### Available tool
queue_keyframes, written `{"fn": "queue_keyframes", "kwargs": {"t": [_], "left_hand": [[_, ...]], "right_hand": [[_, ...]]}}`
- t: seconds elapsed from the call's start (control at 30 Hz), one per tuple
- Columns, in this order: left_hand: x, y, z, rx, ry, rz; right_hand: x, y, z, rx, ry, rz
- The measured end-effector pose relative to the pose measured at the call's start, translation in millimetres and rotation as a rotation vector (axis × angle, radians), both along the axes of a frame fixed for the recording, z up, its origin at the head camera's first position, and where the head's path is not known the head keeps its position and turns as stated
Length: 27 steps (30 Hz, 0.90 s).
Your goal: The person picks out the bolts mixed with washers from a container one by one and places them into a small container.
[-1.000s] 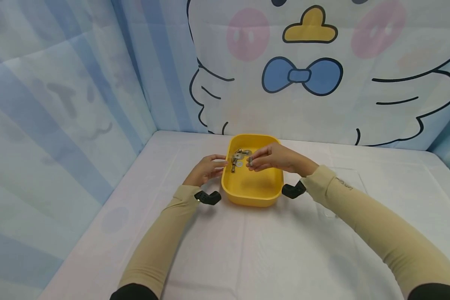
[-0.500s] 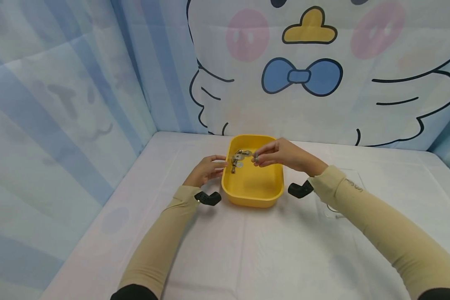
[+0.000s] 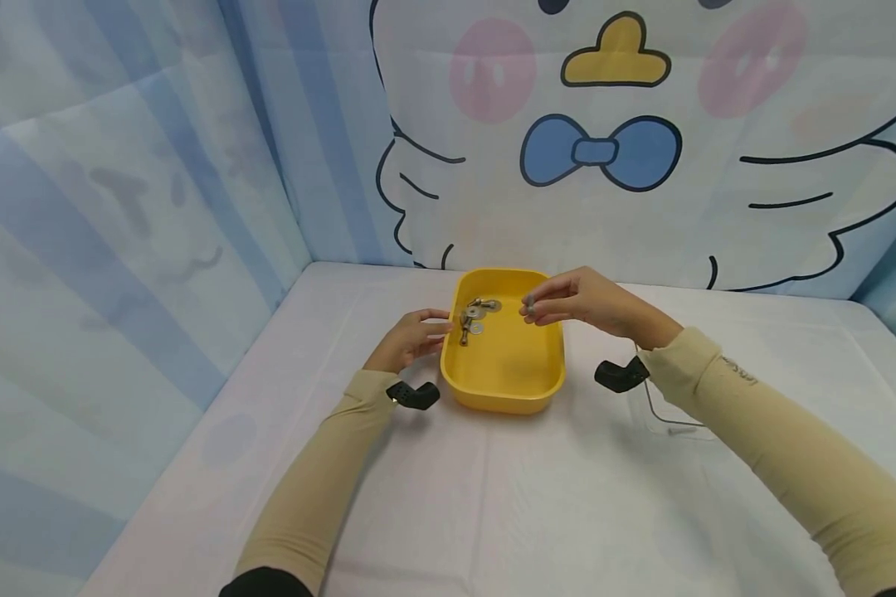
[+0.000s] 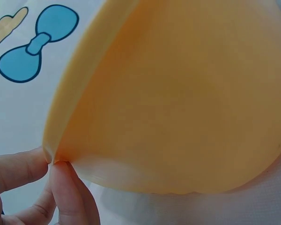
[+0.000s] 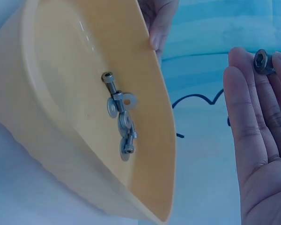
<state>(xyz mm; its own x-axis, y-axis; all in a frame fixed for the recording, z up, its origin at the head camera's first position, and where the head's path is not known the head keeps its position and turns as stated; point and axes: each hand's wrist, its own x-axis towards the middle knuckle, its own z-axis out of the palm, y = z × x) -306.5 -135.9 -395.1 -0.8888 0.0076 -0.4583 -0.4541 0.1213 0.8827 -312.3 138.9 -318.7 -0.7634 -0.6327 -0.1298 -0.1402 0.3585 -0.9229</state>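
A yellow plastic tray point(image 3: 504, 402) stands on the white-covered table, also large in the left wrist view. My left hand point(image 3: 409, 338) pinches its left rim between thumb and finger, with the fingertips point(image 4: 68, 180) against the edge. Inside the tray, toward its left side, lie several socket-head bolts point(image 5: 110, 84) and flat washers point(image 5: 129, 100) in a loose heap. My right hand point(image 3: 586, 307) hovers over the tray's right rim and pinches one socket-head bolt point(image 5: 261, 62). The hex recess in its head shows in the right wrist view; its shank is mostly hidden by the fingers.
Right of the tray, a transparent flat tray point(image 3: 642, 423) lies partly under my right forearm. On it are a thin bent metal rod point(image 3: 653, 408) and a small grey piece point(image 3: 682, 430). A printed cloth wall point(image 3: 605, 224) rises behind the table.
My right hand has moved right and slightly away from me with the bolt, from above the heap to the right rim. The bent rod has come into view. My left hand stays put.
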Motion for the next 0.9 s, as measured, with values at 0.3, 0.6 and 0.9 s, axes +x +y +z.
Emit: {"fn": "queue_keyframes", "kwargs": {"t": [0.3, 0.6, 0.9], "left_hand": [[0.8, 1, 0.5, 0.01, 0.003, 0.003], [-1.0, -1, -1.6, 0.019, 0.009, 0.001], [0.6, -1, -0.8, 0.012, 0.002, 0.001]], "right_hand": [[1.6, 21, 7.3, 0.02, 0.022, -0.029], [6.2, 43, 11.7, 0.043, 0.058, -0.055], [10.6, 62, 7.5, 0.054, 0.049, -0.091]]}}
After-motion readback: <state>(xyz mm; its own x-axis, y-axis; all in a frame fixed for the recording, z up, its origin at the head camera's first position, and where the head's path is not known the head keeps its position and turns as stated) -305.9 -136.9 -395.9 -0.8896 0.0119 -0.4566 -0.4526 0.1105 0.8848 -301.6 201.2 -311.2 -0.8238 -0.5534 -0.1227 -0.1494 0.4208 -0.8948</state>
